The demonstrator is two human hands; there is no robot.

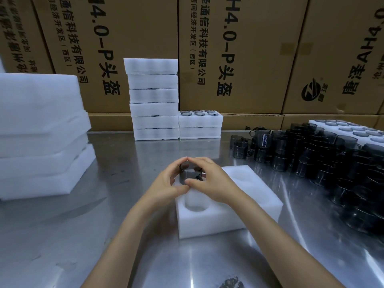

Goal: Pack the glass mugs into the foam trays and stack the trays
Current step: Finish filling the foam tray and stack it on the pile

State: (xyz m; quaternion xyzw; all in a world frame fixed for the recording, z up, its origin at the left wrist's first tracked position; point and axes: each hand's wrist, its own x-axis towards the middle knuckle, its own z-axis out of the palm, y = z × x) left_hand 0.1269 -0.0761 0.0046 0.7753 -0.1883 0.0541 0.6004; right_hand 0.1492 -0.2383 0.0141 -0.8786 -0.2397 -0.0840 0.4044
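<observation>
- Our left hand and right hand curl round the mug, fingertips meeting.
- The mug sits over the tray's far-left pocket.
- Loose mugs stand right of the tray.

"4.0-P头盔" and "通信科技有限公司" — sideways black print on the cardboard cartons behind the table

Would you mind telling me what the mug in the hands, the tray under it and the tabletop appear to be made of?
Dark see-through mug: seemingly smoked glass, since fingers show through it. White block tray: matte foam, soft-edged round pockets. Grey tabletop: likely brushed steel, with streaky reflections.
</observation>
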